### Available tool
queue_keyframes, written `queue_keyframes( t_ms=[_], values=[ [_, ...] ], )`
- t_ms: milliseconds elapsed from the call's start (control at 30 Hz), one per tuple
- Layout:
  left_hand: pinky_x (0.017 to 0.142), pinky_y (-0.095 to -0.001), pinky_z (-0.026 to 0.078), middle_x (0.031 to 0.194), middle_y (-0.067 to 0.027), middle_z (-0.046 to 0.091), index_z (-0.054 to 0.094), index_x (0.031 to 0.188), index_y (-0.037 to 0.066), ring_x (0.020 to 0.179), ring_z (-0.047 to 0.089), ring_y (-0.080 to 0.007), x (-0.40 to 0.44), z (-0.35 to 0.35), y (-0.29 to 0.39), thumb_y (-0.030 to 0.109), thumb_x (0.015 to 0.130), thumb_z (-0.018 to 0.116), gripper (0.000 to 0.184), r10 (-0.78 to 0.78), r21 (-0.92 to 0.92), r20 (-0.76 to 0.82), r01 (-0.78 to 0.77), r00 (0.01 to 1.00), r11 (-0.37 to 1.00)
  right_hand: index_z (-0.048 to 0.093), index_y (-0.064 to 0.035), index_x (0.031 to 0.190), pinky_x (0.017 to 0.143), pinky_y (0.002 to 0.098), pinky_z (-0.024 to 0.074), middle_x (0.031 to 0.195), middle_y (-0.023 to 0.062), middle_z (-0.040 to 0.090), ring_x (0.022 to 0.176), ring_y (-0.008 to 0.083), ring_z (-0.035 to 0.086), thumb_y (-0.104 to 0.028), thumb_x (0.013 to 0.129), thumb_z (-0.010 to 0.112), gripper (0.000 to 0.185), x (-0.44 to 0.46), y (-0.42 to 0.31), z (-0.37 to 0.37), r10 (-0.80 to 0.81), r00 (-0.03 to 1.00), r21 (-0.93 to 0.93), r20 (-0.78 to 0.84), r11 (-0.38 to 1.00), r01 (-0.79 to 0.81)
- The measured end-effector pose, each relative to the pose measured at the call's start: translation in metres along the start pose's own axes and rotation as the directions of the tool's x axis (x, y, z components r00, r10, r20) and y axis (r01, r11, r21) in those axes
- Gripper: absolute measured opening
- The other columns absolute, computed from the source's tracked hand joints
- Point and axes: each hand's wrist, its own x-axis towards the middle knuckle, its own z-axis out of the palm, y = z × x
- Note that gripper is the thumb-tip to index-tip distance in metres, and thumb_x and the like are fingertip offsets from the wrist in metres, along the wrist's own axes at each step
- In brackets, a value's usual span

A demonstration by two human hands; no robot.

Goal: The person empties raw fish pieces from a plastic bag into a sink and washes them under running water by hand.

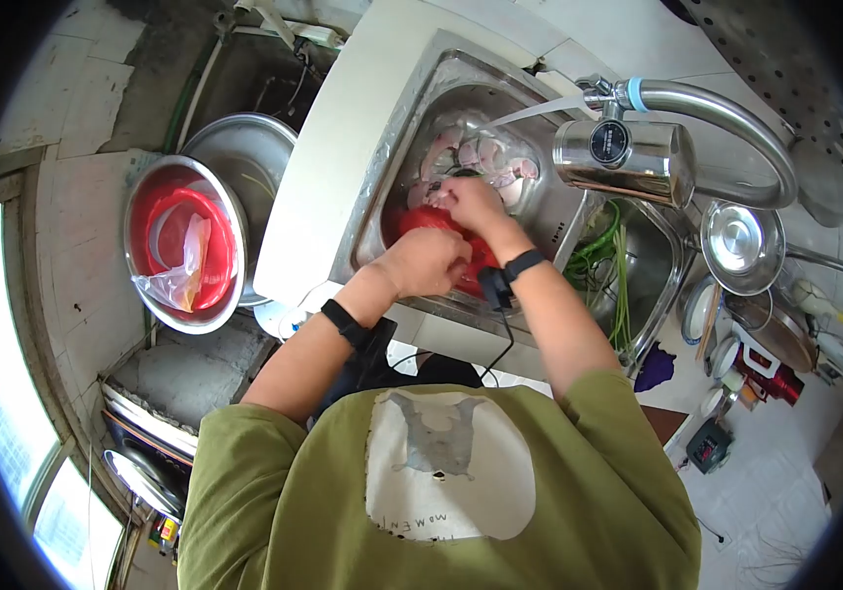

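Pale pink, dark-edged slices lie wet in the steel sink, beside a thin red plastic bag. The right hand has its fingers bent down at the nearest slices; the left hand is curled over the bag. Whether either is clamped on anything, I cannot tell. Slick surfaces could let a slice slip, and the black cable by the right wrist could snag or get splashed.

Kitchen, by the look of it: metal sink, running faucet, green vegetables, stacked basins, pan lid.
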Motion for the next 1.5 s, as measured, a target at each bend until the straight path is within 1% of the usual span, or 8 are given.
queue_keyframes(
  t_ms=[133,300,367,733,1200,1300,1433,1500],
  values=[
    [0.081,-0.0451,0.054,0.091,-0.0216,0.069,0.072,0.093,0.003,0.090,0.067,-0.0407,0.023,-0.022,-0.011,0.007,0.084,0.065,0.012,-0.216,-0.146,-0.362,0.174,0.907,0.974,0.072,-0.0008,0.103,0.068,0.0256,0.0488,0.087,0.0002,0.072,0.077,0.0050,0.059,-0.017,0.101,0.062,0.019,0.019,0.021,-0.049,0.150,0.982,0.728,-0.118,0.686,-0.018],
    [0.086,-0.0401,0.053,0.126,-0.0185,0.064,0.060,0.129,-0.001,0.099,0.068,-0.0313,0.105,-0.030,-0.067,0.011,0.096,0.060,0.035,-0.288,-0.306,-0.675,0.098,0.679,0.947,0.071,-0.0015,0.096,0.062,0.0230,0.0456,0.082,-0.0012,0.069,0.072,0.0038,0.057,-0.018,0.100,0.064,0.018,0.040,0.007,-0.097,0.285,0.954,0.803,-0.091,0.587,-0.099],
    [0.084,-0.0341,0.052,0.118,-0.0115,0.068,0.061,0.128,-0.002,0.095,0.065,-0.0194,0.128,-0.038,-0.070,0.018,0.101,0.058,0.033,-0.573,-0.888,-0.273,0.026,0.773,0.459,0.071,-0.0025,0.091,0.057,0.0244,0.0431,0.075,-0.0009,0.065,0.064,0.0066,0.056,-0.019,0.099,0.066,0.019,0.049,-0.001,-0.097,0.403,0.906,0.820,-0.127,0.556,-0.132],
    [0.055,-0.0330,0.047,0.064,-0.0066,0.067,0.075,0.091,0.000,0.057,0.061,-0.0137,0.109,-0.009,-0.060,0.017,0.098,0.063,0.022,-0.704,-0.785,-0.333,0.229,0.627,0.575,0.075,-0.0017,0.090,0.061,0.0260,0.0469,0.073,0.0000,0.070,0.063,0.0076,0.058,-0.033,0.092,0.075,0.032,0.062,0.017,-0.093,0.427,0.884,0.742,-0.192,0.652,-0.154],
    [0.094,-0.0310,0.051,0.113,-0.0063,0.071,0.065,0.123,0.003,0.102,0.066,-0.0140,0.109,-0.029,-0.062,0.006,0.101,0.055,0.025,-0.539,-0.998,-0.068,-0.065,0.839,0.026,0.072,-0.0018,0.111,0.070,0.0278,0.0534,0.090,0.0044,0.074,0.081,0.0140,0.070,-0.033,0.098,0.067,0.034,0.032,-0.017,-0.115,0.568,0.754,0.692,-0.330,0.689,-0.217],
    [0.092,-0.0300,0.051,0.111,-0.0047,0.071,0.068,0.118,0.004,0.100,0.066,-0.0121,0.124,-0.018,-0.066,0.010,0.101,0.056,0.022,-0.574,-0.876,-0.277,0.043,0.771,0.480,0.073,-0.0008,0.105,0.069,0.0276,0.0532,0.090,0.0051,0.074,0.081,0.0119,0.069,-0.026,0.096,0.069,0.027,0.025,-0.026,-0.114,0.447,0.865,0.516,-0.226,0.808,-0.283],
    [0.088,-0.0294,0.053,0.107,-0.0040,0.071,0.070,0.114,0.004,0.096,0.066,-0.0103,0.126,-0.012,-0.073,0.013,0.103,0.055,0.021,-0.633,-0.813,-0.309,0.148,0.710,0.563,0.073,0.0008,0.099,0.069,0.0268,0.0528,0.088,0.0056,0.074,0.078,0.0111,0.069,-0.019,0.095,0.068,0.021,0.030,0.010,-0.096,0.432,0.889,0.771,-0.152,0.615,-0.167],
    [0.082,-0.0285,0.054,0.101,-0.0034,0.071,0.070,0.113,0.004,0.091,0.067,-0.0105,0.123,-0.016,-0.072,0.014,0.103,0.054,0.022,-0.611,-0.960,-0.162,0.020,0.775,0.280,0.068,0.0032,0.106,0.076,0.0314,0.0533,0.093,0.0113,0.073,0.081,0.0170,0.067,-0.018,0.096,0.065,0.023,0.031,0.025,-0.092,0.337,0.933,0.861,-0.129,0.504,-0.064]
  ],
)
